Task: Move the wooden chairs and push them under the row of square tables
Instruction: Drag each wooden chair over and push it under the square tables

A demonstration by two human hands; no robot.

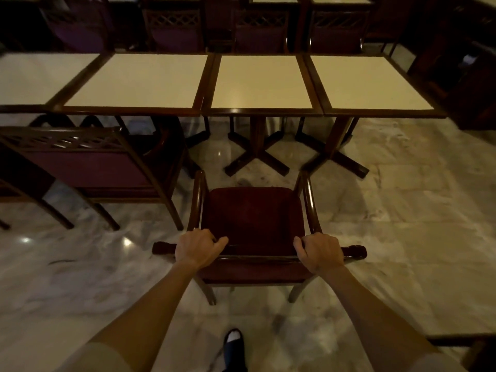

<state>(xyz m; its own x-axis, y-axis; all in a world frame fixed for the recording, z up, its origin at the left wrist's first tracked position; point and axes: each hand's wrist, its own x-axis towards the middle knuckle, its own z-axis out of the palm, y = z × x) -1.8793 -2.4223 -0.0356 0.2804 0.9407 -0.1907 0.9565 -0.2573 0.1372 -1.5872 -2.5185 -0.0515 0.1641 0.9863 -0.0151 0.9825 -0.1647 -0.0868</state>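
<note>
head view: left hand [198, 248] and right hand [320, 252] grip the wooden chair [252, 218] top rail, seat just beyond them.

Single view on record, head-mounted, wide-angle. It looks forward and steeply down from standing height. Both bare forearms enter from the bottom edge, near the lens, with the left hand [198, 248] and right hand [320, 252] at lower centre. The dark wooden armchair with a maroon padded seat [251, 214] sits directly below and ahead, seen from behind and above. The row of square cream tabletops with dark wooden edging [261, 82] spans the upper third, farther off. Straight lines bow toward the frame edges. The pale marble floor [402, 210] fills the periphery. No second view to compare.
</note>
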